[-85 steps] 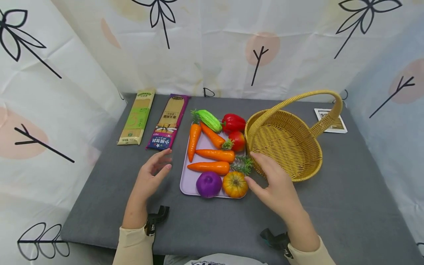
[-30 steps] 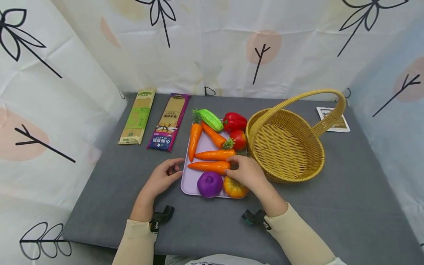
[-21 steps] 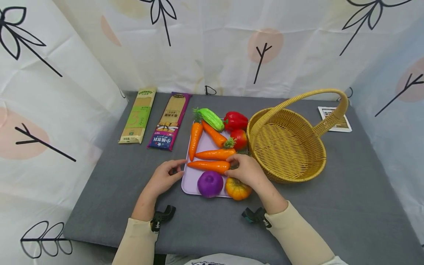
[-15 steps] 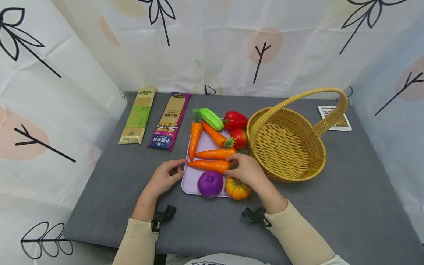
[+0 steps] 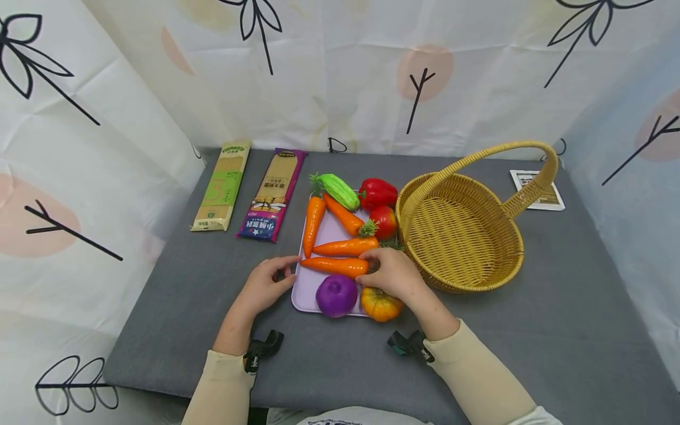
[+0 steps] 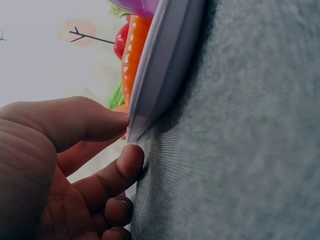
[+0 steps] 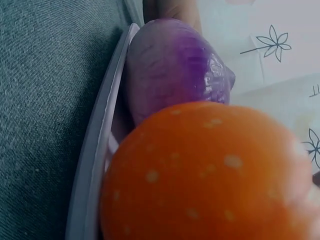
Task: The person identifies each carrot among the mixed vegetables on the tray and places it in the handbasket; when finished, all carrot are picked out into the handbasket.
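Note:
A lilac tray bears several carrots, a purple onion and a small orange pumpkin, which overlaps its right front corner. My right hand pinches the thick end of the front carrot between thumb and fingers, hiding its green top. In the right wrist view the pumpkin covers most of what that hand does. My left hand is at the tray's left edge, fingers loosely bent. In the left wrist view its thumb touches the tray's rim.
A wicker basket with a tall handle stands right of the tray. A red pepper, a tomato-like red piece and a green gourd lie at the tray's far end. Two noodle packets lie left; a white card lies behind the basket.
Both hands have come inward, the left to the tray's edge, the right onto the front carrot's thick end. The pumpkin has shifted slightly right. In the last half second little has moved.

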The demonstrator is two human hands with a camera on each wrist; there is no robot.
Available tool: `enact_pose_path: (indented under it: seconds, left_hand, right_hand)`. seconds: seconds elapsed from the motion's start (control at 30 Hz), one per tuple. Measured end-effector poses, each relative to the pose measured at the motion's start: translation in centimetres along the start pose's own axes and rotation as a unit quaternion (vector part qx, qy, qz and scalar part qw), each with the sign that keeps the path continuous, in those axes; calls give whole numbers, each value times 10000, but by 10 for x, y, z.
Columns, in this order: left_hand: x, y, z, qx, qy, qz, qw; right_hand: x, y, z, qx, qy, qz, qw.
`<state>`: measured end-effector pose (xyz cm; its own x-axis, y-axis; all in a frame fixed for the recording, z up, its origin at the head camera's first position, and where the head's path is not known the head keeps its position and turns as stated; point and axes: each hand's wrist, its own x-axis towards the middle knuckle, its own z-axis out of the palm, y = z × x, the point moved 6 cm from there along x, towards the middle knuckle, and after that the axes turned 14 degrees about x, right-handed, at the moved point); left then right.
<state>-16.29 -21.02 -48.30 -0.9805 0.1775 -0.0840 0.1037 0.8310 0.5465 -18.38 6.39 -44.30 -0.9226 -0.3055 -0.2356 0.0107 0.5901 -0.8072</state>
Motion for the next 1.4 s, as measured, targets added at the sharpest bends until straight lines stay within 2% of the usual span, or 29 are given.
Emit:
enact_pose_path:
  seconds: [0.3, 0.63, 0.83, 1.1, 1.4]
  left_hand:
    - [-3, 2, 0, 101, 78, -26, 9999]
    - [-5, 1, 0, 122, 126, -41, 9998]
    - [-4, 4, -1, 145, 139, -17, 9998]
    - [-3, 4, 0, 193, 148, -36, 9997]
    - [-3, 1, 1, 187, 172, 6, 9997]
  right_hand:
    - [0, 1, -3, 214, -161, -173, 9995]
    - [-12, -9, -11, 561, 94, -214, 9982]
    - [-26, -24, -17, 678, 248, -290, 9970]
    - [-52, -44, -33, 883, 496, -765, 9919]
    - [-85, -43, -61, 1120, 867, -1055, 9843]
